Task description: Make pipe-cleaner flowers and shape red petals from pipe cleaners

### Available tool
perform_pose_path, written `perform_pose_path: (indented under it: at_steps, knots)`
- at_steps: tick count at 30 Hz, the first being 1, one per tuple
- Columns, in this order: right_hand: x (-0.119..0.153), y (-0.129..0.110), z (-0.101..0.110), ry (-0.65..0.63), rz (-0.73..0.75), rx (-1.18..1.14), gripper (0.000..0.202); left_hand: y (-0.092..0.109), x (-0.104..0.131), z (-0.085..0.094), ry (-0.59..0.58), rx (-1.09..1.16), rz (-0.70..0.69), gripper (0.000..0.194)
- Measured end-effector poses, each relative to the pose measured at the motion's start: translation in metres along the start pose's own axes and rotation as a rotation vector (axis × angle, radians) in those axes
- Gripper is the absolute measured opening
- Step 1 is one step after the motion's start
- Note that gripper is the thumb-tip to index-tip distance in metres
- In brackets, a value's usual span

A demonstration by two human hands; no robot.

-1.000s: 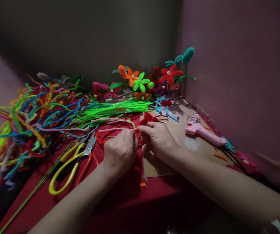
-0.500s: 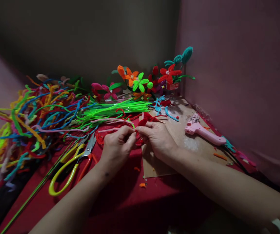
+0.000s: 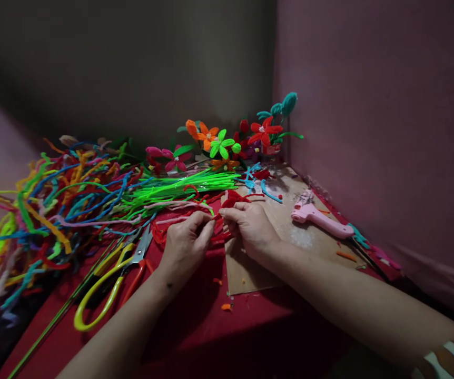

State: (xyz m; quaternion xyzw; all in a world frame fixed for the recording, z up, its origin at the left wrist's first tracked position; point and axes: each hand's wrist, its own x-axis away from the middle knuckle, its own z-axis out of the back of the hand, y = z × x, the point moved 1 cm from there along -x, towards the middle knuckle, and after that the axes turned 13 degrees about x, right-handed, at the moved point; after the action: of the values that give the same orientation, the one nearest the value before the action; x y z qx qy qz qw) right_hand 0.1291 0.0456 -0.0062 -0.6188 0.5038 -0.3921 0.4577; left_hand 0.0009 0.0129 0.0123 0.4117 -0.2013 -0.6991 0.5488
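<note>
Both hands meet near the middle of the desk [image 3: 195,321]. The right hand [image 3: 254,229] has its grip closed, thumb against forefinger, on a red fuzzy piece [image 3: 233,198], whose upper part shows at twelve o'clock from those fingertips. The left hand [image 3: 187,239] faces it from nine o'clock, its grip pinched narrow on the same piece's thin end; the fingers hide the exact contact.

Taking the fingertips as the dial's centre, a bundle of green stems [image 3: 195,182] lies at eleven o'clock, with fuzzy flowers [image 3: 221,144] beyond at twelve. A tangled heap of coloured stems [image 3: 65,195] spreads at nine, and yellow-handled scissors [image 3: 110,300] lie at eight. At three, a pink glue gun [image 3: 324,220] rests on a brown board [image 3: 246,276]; an orange scrap [image 3: 227,307] sits at six.
</note>
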Motion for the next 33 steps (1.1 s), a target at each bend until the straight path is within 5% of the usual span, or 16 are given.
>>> perform_pose_path:
  at_steps: [6,18,28,33]
  knots:
    - [-0.006,-0.005,0.005,-0.058,0.06,0.027,0.02,0.004,-0.003,0.001,-0.097,0.438,0.333,0.016]
    - [-0.003,-0.009,0.005,-0.104,0.212,0.186,0.012,0.008,-0.004,0.005,-0.095,0.566,0.331,0.019]
    - [-0.003,-0.007,0.007,0.05,0.479,0.57,0.014,0.004,-0.003,0.001,-0.11,0.572,0.4,0.02]
    - [0.014,-0.015,0.007,0.179,1.055,0.785,0.021,0.002,-0.01,0.008,-0.04,0.583,0.375,0.024]
